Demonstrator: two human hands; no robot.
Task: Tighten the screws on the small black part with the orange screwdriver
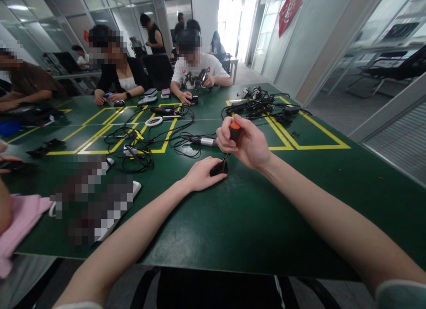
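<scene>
My right hand [248, 140] is closed round the handle of a screwdriver [235, 128], dark with an orange end. Its thin shaft points down to a small black part [219, 168] on the table, and the tip meets or nearly meets it. With fingers and thumb around that black part, my left hand [203, 173] holds it against the green tabletop. What kind of part it is, I cannot make out. Just beyond my hands lies a silver and black cylindrical tool [204, 141] with a cable.
Tangled black cables [138, 160] lie left of centre near a white ring [153, 121]. A heap of black cabled devices [256, 102] sits at the far right. Two blurred-out white-edged items [136, 189] are at the left. A co-worker [199, 69] sits opposite, others to the left.
</scene>
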